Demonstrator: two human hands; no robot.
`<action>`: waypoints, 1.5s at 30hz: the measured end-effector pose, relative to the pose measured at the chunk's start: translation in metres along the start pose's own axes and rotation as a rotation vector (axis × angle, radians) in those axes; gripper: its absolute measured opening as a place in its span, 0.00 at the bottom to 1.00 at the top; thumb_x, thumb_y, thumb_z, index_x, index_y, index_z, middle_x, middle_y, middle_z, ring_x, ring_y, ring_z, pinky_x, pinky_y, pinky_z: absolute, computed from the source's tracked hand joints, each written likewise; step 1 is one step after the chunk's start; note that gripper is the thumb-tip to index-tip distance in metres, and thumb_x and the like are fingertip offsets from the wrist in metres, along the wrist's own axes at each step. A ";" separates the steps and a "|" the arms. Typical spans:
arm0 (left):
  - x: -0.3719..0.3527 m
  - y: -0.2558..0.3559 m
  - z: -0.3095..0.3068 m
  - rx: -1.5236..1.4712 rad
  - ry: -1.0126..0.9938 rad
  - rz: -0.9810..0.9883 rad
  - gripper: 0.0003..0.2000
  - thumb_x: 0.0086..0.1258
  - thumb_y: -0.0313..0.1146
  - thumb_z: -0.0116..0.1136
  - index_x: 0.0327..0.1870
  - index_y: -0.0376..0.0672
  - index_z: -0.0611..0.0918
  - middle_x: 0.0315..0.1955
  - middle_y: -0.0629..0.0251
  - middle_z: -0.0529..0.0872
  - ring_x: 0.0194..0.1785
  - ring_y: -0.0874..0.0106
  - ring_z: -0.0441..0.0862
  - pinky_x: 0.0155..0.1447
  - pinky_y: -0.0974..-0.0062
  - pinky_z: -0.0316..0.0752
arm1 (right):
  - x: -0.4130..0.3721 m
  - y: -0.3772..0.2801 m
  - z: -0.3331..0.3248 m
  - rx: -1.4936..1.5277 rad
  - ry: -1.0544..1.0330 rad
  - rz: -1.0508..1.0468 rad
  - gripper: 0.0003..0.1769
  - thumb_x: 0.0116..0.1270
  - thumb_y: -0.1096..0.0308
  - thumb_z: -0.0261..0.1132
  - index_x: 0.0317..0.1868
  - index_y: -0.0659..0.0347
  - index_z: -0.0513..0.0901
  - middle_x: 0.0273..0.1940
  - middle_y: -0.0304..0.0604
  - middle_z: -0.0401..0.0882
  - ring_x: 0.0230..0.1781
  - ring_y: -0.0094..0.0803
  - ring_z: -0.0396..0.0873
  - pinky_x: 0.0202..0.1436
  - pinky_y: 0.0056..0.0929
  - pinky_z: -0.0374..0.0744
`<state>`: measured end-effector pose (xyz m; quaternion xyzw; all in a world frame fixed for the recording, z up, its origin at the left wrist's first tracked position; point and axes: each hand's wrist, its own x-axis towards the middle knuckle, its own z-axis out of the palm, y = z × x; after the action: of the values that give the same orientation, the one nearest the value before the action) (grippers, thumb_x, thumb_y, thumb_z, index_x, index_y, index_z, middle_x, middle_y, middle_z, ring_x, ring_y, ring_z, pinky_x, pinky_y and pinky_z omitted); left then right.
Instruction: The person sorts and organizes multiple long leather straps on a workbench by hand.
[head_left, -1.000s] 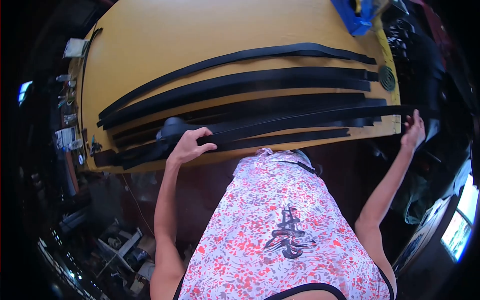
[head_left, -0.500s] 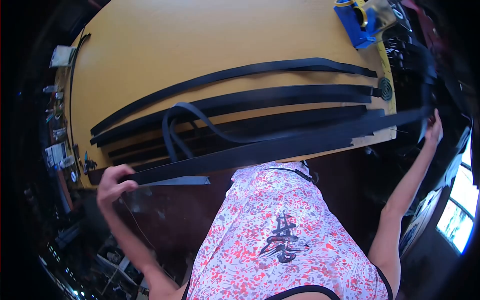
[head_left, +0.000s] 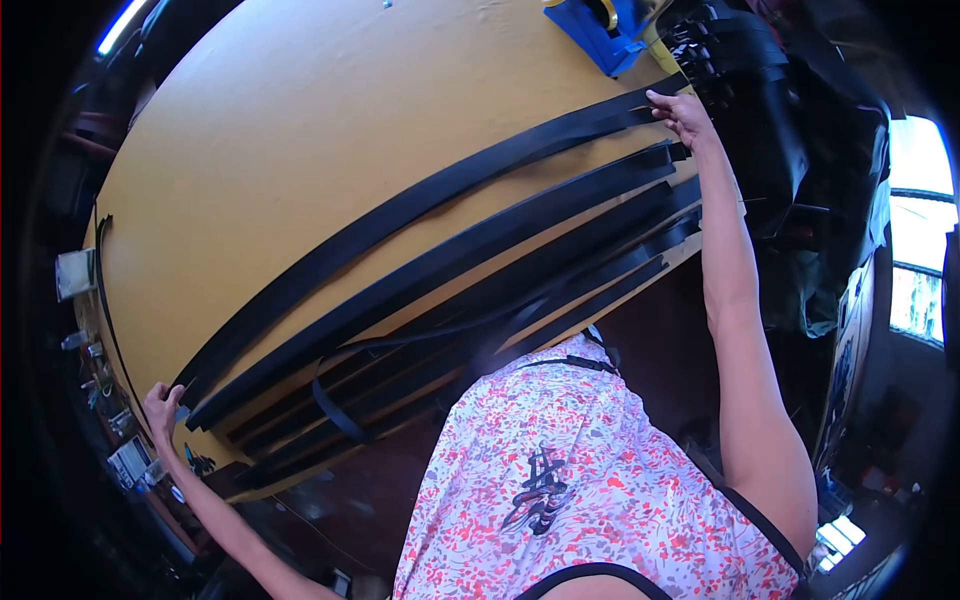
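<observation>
A long black strip (head_left: 400,200) stretches in a curve across the yellow table, lying along the farthest of the dark strips. My left hand (head_left: 163,408) is closed at its left end, thumb and finger pinched together at the table's left edge. At the other end, by the right edge, my right hand (head_left: 685,118) grips the strip between thumb and curled fingers. Nearer my body lie several more black strips (head_left: 440,250), roughly parallel. A thin loose black band (head_left: 335,405) loops over them and hangs toward the front edge.
A blue tape dispenser (head_left: 600,35) stands at the far right of the yellow table (head_left: 300,120). Small tools and papers (head_left: 130,460) line the left side. Dark sheets (head_left: 760,120) hang beyond the right edge. Another thin dark strip (head_left: 108,290) lies along the left edge.
Both hands have moved from the near edge to the far strips, carrying the held strip away from my body. The looped band has dropped lower. The view has turned.
</observation>
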<state>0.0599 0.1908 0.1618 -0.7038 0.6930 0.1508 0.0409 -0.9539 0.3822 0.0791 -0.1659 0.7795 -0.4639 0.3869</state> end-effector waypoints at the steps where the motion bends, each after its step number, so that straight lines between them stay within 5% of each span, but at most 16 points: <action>1: 0.013 -0.014 0.015 0.120 0.059 0.062 0.19 0.59 0.40 0.70 0.23 0.35 0.74 0.16 0.64 0.73 0.23 0.75 0.70 0.29 0.71 0.66 | 0.000 0.000 0.004 -0.042 0.034 0.011 0.15 0.58 0.65 0.76 0.38 0.62 0.79 0.32 0.37 0.84 0.25 0.16 0.79 0.19 0.11 0.67; 3: 0.028 -0.014 0.043 0.211 0.150 0.030 0.23 0.58 0.47 0.72 0.24 0.35 0.75 0.18 0.60 0.78 0.24 0.66 0.73 0.33 0.66 0.69 | 0.007 0.002 0.003 -0.154 0.032 0.029 0.15 0.60 0.64 0.76 0.38 0.63 0.80 0.33 0.37 0.84 0.25 0.16 0.79 0.20 0.11 0.66; 4: 0.031 0.000 0.047 0.322 0.080 -0.075 0.21 0.57 0.49 0.72 0.29 0.37 0.80 0.26 0.58 0.84 0.32 0.61 0.80 0.42 0.64 0.74 | 0.011 0.005 0.001 -0.270 0.014 0.045 0.15 0.61 0.63 0.75 0.39 0.63 0.80 0.33 0.37 0.84 0.26 0.15 0.78 0.20 0.11 0.65; 7: 0.036 0.021 0.075 0.307 0.134 0.060 0.16 0.64 0.42 0.67 0.48 0.42 0.84 0.50 0.56 0.85 0.56 0.57 0.80 0.62 0.60 0.72 | 0.003 -0.005 0.001 -0.500 0.125 -0.027 0.15 0.63 0.60 0.73 0.39 0.66 0.83 0.34 0.39 0.85 0.27 0.19 0.81 0.24 0.16 0.71; 8: 0.040 0.027 0.085 0.277 0.209 0.126 0.15 0.66 0.38 0.65 0.50 0.40 0.83 0.51 0.55 0.85 0.56 0.57 0.80 0.62 0.61 0.72 | 0.004 -0.007 -0.003 -0.624 0.165 -0.042 0.15 0.63 0.60 0.72 0.39 0.66 0.84 0.34 0.39 0.85 0.28 0.20 0.82 0.27 0.19 0.74; 10: 0.038 0.057 0.098 0.020 0.278 0.228 0.14 0.68 0.35 0.63 0.51 0.38 0.83 0.48 0.55 0.85 0.53 0.59 0.82 0.58 0.65 0.75 | -0.016 -0.010 -0.011 -1.012 0.504 -0.464 0.16 0.63 0.58 0.71 0.43 0.63 0.85 0.31 0.39 0.85 0.31 0.26 0.82 0.39 0.27 0.79; 12: -0.004 0.141 0.098 -0.173 0.323 0.255 0.10 0.71 0.31 0.59 0.49 0.37 0.84 0.44 0.55 0.86 0.47 0.64 0.84 0.52 0.71 0.77 | -0.060 -0.023 -0.018 -0.913 0.468 -0.623 0.18 0.64 0.53 0.68 0.44 0.59 0.85 0.35 0.41 0.87 0.36 0.32 0.86 0.42 0.32 0.80; 16: -0.119 0.292 0.109 -0.449 0.204 0.320 0.06 0.71 0.27 0.59 0.43 0.36 0.84 0.37 0.59 0.87 0.39 0.70 0.84 0.45 0.73 0.77 | -0.204 -0.017 0.036 -0.669 0.105 -0.409 0.09 0.70 0.65 0.64 0.41 0.63 0.84 0.30 0.37 0.83 0.30 0.18 0.79 0.36 0.19 0.75; 18: -0.157 0.337 0.130 -0.454 0.090 0.531 0.05 0.68 0.26 0.63 0.40 0.36 0.84 0.34 0.57 0.86 0.37 0.65 0.84 0.44 0.72 0.78 | -0.242 0.032 0.071 -0.538 -0.114 -0.526 0.05 0.66 0.70 0.68 0.40 0.62 0.85 0.28 0.37 0.81 0.28 0.23 0.78 0.35 0.21 0.75; 20: -0.181 0.349 0.174 -0.516 0.025 0.590 0.06 0.62 0.25 0.66 0.39 0.39 0.85 0.35 0.58 0.85 0.38 0.59 0.83 0.44 0.68 0.78 | -0.261 0.067 0.103 -0.792 -0.299 -0.753 0.09 0.59 0.73 0.70 0.41 0.60 0.85 0.38 0.41 0.81 0.39 0.40 0.80 0.40 0.31 0.79; 24: -0.207 0.377 0.216 -0.412 0.062 0.724 0.10 0.59 0.28 0.68 0.42 0.41 0.85 0.41 0.61 0.84 0.47 0.61 0.80 0.52 0.66 0.74 | -0.272 0.112 0.152 -0.910 -0.520 -0.937 0.23 0.53 0.71 0.74 0.51 0.57 0.83 0.50 0.42 0.78 0.52 0.41 0.75 0.57 0.38 0.74; 28: -0.221 0.426 0.236 -0.341 0.035 0.820 0.18 0.59 0.38 0.69 0.49 0.41 0.83 0.47 0.62 0.82 0.53 0.63 0.77 0.59 0.62 0.68 | -0.265 0.121 0.173 -0.974 -0.579 -1.054 0.24 0.52 0.68 0.75 0.52 0.57 0.82 0.49 0.43 0.77 0.52 0.42 0.74 0.57 0.37 0.73; 32: -0.224 0.464 0.264 -0.262 0.028 0.864 0.25 0.60 0.47 0.68 0.54 0.41 0.79 0.51 0.61 0.81 0.56 0.64 0.76 0.61 0.59 0.65 | -0.250 0.131 0.181 -0.958 -0.639 -1.119 0.15 0.52 0.70 0.72 0.42 0.59 0.81 0.44 0.42 0.75 0.46 0.39 0.74 0.53 0.35 0.72; 39: -0.227 0.478 0.298 -0.069 0.076 0.829 0.21 0.61 0.40 0.66 0.54 0.43 0.78 0.43 0.62 0.81 0.49 0.64 0.77 0.55 0.61 0.67 | -0.245 0.140 0.178 -0.851 -0.594 -1.267 0.09 0.52 0.73 0.69 0.34 0.59 0.79 0.39 0.40 0.74 0.39 0.37 0.74 0.46 0.34 0.73; 44: -0.229 0.465 0.296 0.035 0.135 0.725 0.13 0.57 0.31 0.64 0.44 0.43 0.80 0.37 0.61 0.81 0.45 0.63 0.78 0.51 0.62 0.70 | -0.244 0.148 0.176 -0.806 -0.550 -1.328 0.07 0.53 0.72 0.67 0.32 0.58 0.78 0.39 0.40 0.74 0.39 0.36 0.74 0.45 0.33 0.73; 45: -0.232 0.463 0.292 0.026 0.156 0.709 0.07 0.61 0.27 0.57 0.40 0.43 0.80 0.35 0.61 0.81 0.43 0.63 0.78 0.48 0.64 0.70 | -0.243 0.149 0.175 -0.797 -0.551 -1.333 0.06 0.54 0.72 0.67 0.32 0.58 0.78 0.39 0.40 0.74 0.39 0.35 0.74 0.44 0.33 0.73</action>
<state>-0.4411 0.4757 0.0162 -0.4285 0.8969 0.0927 -0.0581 -0.6495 0.5046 0.0141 -0.8266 0.5007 -0.2274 0.1195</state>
